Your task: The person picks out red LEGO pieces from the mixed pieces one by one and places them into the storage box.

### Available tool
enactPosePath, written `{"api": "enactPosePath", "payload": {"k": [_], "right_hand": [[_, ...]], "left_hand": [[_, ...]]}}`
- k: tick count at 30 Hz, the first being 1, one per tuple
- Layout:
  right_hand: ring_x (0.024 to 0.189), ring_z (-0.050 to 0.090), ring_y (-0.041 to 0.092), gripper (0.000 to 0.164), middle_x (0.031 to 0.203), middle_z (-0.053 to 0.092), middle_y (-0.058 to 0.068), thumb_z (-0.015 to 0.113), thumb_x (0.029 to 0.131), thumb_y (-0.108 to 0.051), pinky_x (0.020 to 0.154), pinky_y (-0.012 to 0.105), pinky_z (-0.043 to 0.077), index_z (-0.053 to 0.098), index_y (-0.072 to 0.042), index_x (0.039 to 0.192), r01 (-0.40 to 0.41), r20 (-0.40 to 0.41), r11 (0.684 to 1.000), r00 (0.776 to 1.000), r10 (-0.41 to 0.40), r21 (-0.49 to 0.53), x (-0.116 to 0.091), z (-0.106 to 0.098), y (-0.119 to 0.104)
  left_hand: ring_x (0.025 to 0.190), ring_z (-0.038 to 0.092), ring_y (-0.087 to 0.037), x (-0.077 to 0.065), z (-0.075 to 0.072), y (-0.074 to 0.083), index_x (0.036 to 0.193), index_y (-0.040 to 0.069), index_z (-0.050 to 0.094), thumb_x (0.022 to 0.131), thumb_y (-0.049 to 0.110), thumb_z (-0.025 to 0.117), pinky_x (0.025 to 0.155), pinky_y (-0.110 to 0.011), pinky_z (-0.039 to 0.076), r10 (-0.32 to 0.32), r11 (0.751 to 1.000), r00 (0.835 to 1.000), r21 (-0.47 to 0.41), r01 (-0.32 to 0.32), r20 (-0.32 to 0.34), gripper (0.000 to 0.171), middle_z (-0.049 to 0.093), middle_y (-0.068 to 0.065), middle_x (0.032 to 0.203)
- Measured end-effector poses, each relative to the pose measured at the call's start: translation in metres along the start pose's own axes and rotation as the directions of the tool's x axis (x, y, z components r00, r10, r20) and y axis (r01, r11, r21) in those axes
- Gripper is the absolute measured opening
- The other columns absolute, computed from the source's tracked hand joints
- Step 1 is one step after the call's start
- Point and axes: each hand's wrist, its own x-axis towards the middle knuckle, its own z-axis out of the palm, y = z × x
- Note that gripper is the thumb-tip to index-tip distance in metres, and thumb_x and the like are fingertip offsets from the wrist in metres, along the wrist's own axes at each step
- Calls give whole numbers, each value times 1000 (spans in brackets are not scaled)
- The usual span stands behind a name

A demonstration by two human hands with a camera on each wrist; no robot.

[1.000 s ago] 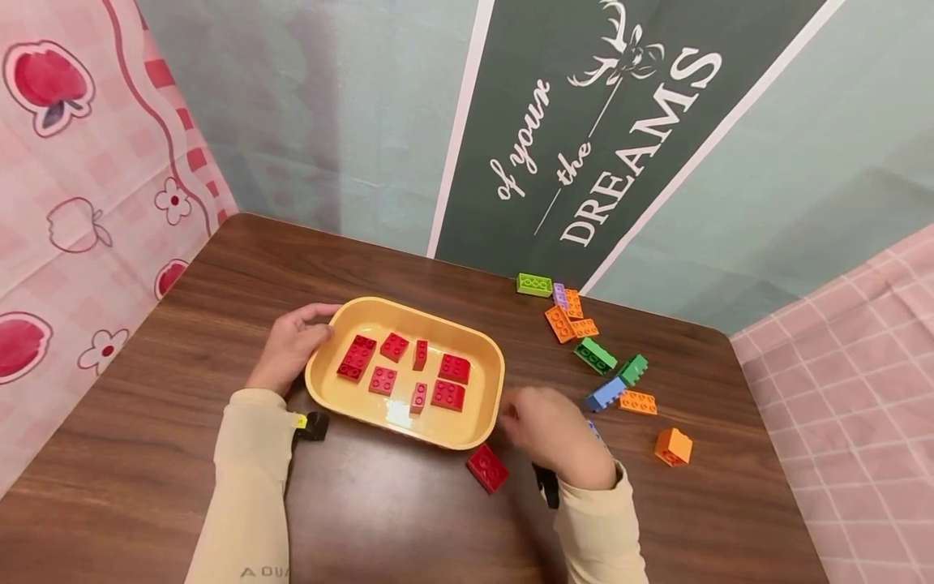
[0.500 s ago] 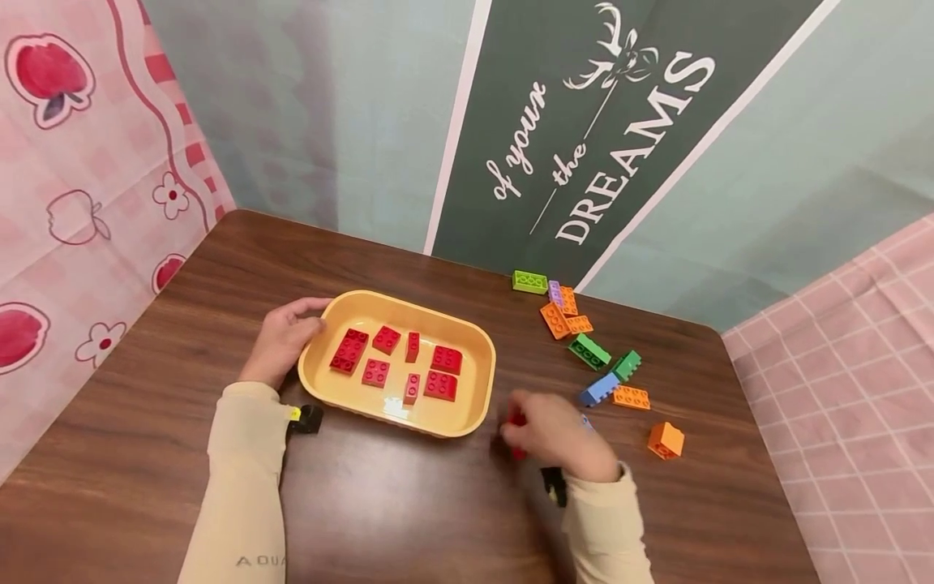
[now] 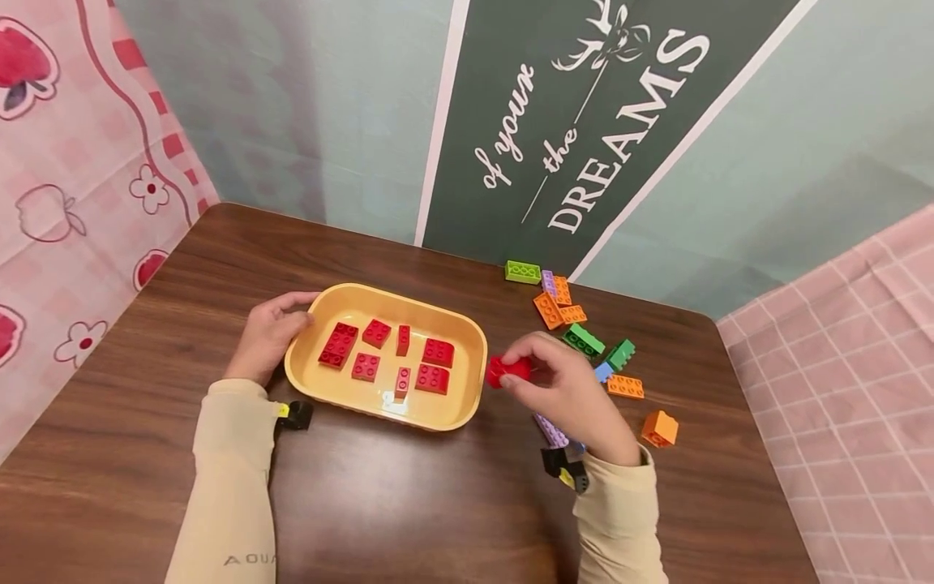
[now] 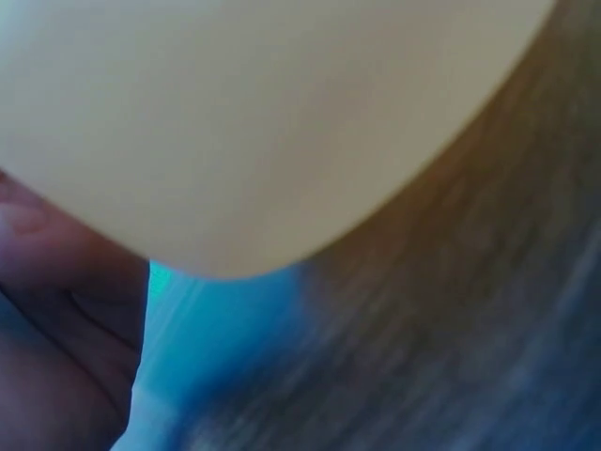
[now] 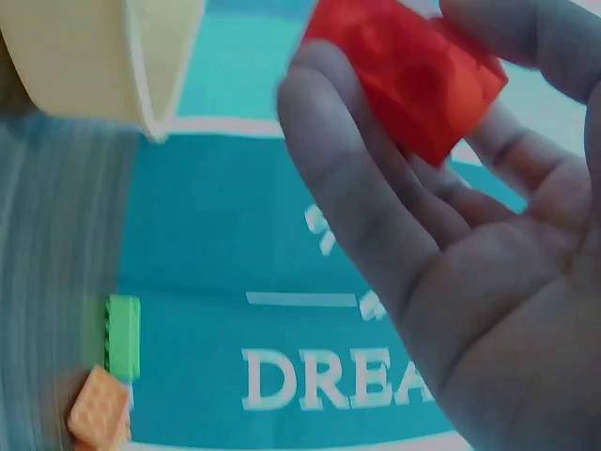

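Note:
A shallow yellow plastic tray (image 3: 387, 415) sits on the table with several red toy bricks (image 3: 366, 367) spread over its floor, studs up. My left hand (image 3: 266, 334) grips the left end of the tray, thumb at the rim. In the left wrist view the tray wall (image 4: 254, 141) fills the top and part of the left hand (image 4: 66, 319) shows at the edge. Just off the tray's right end, my right hand (image 3: 565, 389) pinches a red brick (image 3: 508, 371) between thumb and fingers. The right wrist view shows this red brick (image 5: 413, 80) raised, its hollow underside partly visible.
To the right lie loose bricks: lime green (image 3: 522, 272), orange (image 3: 549, 311), green (image 3: 582, 341) and a taller orange one (image 3: 660, 428). A lilac brick (image 3: 550, 430) lies below the right hand. Fabric backdrops (image 3: 861, 365) stand along the table's edges.
My right hand has picked the red brick up from the table near the tray's front right corner and raised it beside the tray's right end. The left hand stays on the tray.

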Motion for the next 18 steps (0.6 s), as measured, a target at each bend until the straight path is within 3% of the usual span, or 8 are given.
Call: {"api": "enactPosePath", "payload": {"k": [3,6,8,12,15,18], "right_hand": [[84,55,13,17,94,59,-8,74,82,-20,72,32,55,62,-22,93,17,18,997,1000,-16,-76,15,22,-7],[79,53,13,16,86,55,-8,73,82,-21,66,31,51,58,-22,86,33,111,981,994,-12,-189,27,46,-13],[77,51,13,17,80,54,-9,73,82,-24,66,30,48,56,-22,82,48,205,963,979,7,-266,33,59,-16],[72,50,14,18,68,53,-8,72,83,-27,65,30,46,56,-22,76,87,368,935,929,49,-343,44,78,-21],[67,49,15,19,62,52,-7,71,83,-23,61,29,44,56,-20,72,97,425,925,902,73,-367,50,86,-21],[64,48,15,19,61,50,-5,70,83,-20,59,28,43,55,-18,71,100,446,917,890,91,-387,53,92,-20]], "left_hand": [[78,65,-11,0,-2,-2,135,0,56,92,14,54,71,-25,57,-2,1000,1000,-3,2,-9,45,69,-4,101],[79,65,-11,0,-2,-2,134,0,56,92,14,53,70,-24,57,1,1000,1000,9,-1,-7,45,69,-8,102],[78,65,-12,0,-2,-2,134,0,57,93,14,53,70,-24,57,12,1000,1000,24,-12,-6,44,68,-13,105],[78,65,-12,2,-1,0,133,1,58,92,15,53,70,-24,57,24,999,1000,37,-23,-12,43,66,-18,110],[77,65,-13,3,-2,0,133,1,58,92,14,53,69,-25,57,20,1000,1000,23,-20,-9,43,65,-18,108],[75,64,-13,2,-2,-2,132,1,59,91,14,54,68,-25,57,18,1000,1000,19,-18,-8,43,66,-17,105]]}}
